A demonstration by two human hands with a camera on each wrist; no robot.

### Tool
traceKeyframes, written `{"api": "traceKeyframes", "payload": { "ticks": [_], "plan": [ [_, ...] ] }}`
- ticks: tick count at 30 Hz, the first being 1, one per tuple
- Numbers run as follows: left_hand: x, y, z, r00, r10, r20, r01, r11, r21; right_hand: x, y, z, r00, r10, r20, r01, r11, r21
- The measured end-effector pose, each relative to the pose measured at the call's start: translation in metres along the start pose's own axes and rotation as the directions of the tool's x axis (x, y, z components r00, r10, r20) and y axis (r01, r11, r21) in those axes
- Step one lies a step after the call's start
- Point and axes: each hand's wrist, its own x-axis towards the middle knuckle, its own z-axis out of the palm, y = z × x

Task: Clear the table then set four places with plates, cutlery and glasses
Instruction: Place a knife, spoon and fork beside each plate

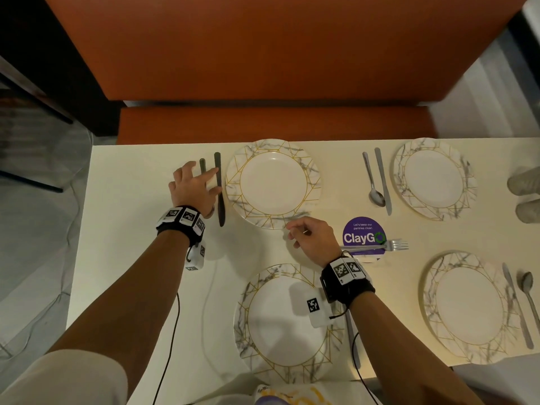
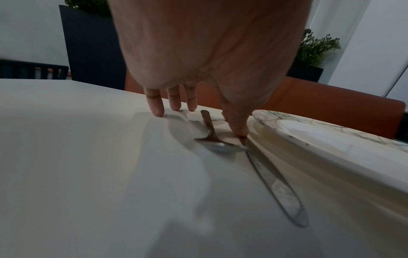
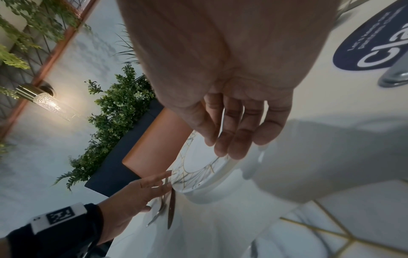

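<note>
Four marbled plates sit on the white table (image 1: 140,258). Left of the far left plate (image 1: 273,182) lie a spoon (image 1: 202,166) and a knife (image 1: 219,206). My left hand (image 1: 201,179) is spread flat over them, fingers straight on the table. Its thumb (image 2: 237,125) presses where the knife (image 2: 280,188) meets the spoon bowl (image 2: 218,145). My right hand (image 1: 295,232) hovers at that plate's near rim, fingers (image 3: 232,139) relaxed and holding nothing. A fork (image 1: 380,246) lies behind it on a purple sticker (image 1: 363,229).
The far right plate (image 1: 435,178) and near right plate (image 1: 467,306) each have a spoon and knife beside them. A knife (image 1: 352,343) lies right of the near left plate (image 1: 287,325). Two pale, blurred glass-like objects (image 1: 524,197) sit at the right edge. An orange bench (image 1: 263,121) runs behind the table.
</note>
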Motion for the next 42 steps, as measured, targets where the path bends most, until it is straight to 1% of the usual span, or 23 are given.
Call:
{"api": "traceKeyframes", "payload": {
  "ticks": [3, 5, 8, 10, 13, 16, 23, 27, 31, 33, 36, 39, 42],
  "plan": [
    [-0.002, 0.001, -0.002, 1.000, 0.004, -0.005, -0.004, 1.000, -0.012, 0.001, 0.000, 0.001, 1.000, -0.010, -0.001, 0.010, 1.000, -0.001],
    [-0.003, -0.001, -0.004, 0.999, 0.003, -0.053, -0.006, 0.998, -0.069, 0.001, -0.001, 0.002, 1.000, -0.013, -0.001, 0.013, 1.000, 0.011],
    [-0.004, -0.009, -0.006, 0.993, -0.057, -0.104, 0.043, 0.991, -0.124, 0.000, 0.000, 0.001, 1.000, -0.007, 0.005, 0.007, 1.000, 0.025],
    [-0.005, -0.015, -0.005, 0.993, -0.075, -0.091, 0.067, 0.993, -0.093, 0.000, 0.000, 0.001, 1.000, -0.004, 0.005, 0.004, 1.000, 0.024],
    [-0.006, -0.020, -0.004, 0.996, -0.047, -0.077, 0.042, 0.997, -0.061, 0.000, 0.001, 0.002, 1.000, 0.010, 0.011, -0.010, 1.000, 0.023],
    [-0.006, -0.017, -0.006, 0.996, -0.054, -0.066, 0.051, 0.997, -0.056, 0.000, 0.002, 0.003, 1.000, 0.019, 0.010, -0.019, 1.000, 0.022],
    [-0.007, -0.013, -0.009, 0.996, -0.074, -0.053, 0.071, 0.995, -0.066, -0.001, 0.003, 0.002, 1.000, 0.009, 0.008, -0.009, 1.000, 0.001],
    [-0.010, -0.010, -0.013, 0.996, -0.059, -0.064, 0.051, 0.991, -0.125, -0.004, 0.001, 0.000, 1.000, 0.025, 0.008, -0.025, 0.999, 0.021],
    [-0.023, 0.015, -0.022, 0.990, -0.057, -0.131, 0.023, 0.968, -0.252, -0.010, 0.002, -0.006, 0.998, 0.062, -0.004, -0.062, 0.997, 0.054],
    [-0.033, 0.035, -0.024, 0.986, -0.018, -0.164, -0.029, 0.959, -0.282, -0.014, 0.003, -0.014, 0.998, 0.065, -0.021, -0.064, 0.996, 0.064],
    [-0.053, 0.068, -0.022, 0.975, 0.071, -0.209, -0.128, 0.952, -0.277, -0.016, 0.014, -0.032, 0.997, 0.068, -0.040, -0.067, 0.998, 0.021],
    [-0.080, 0.110, -0.013, 0.968, 0.151, -0.200, -0.203, 0.940, -0.272, -0.017, 0.034, -0.058, 0.992, 0.052, -0.111, -0.058, 0.997, -0.050],
    [-0.105, 0.155, 0.004, 0.970, 0.206, -0.128, -0.236, 0.923, -0.303, -0.020, 0.053, -0.090, 0.982, 0.031, -0.186, -0.060, 0.986, -0.155]
  ]
}}
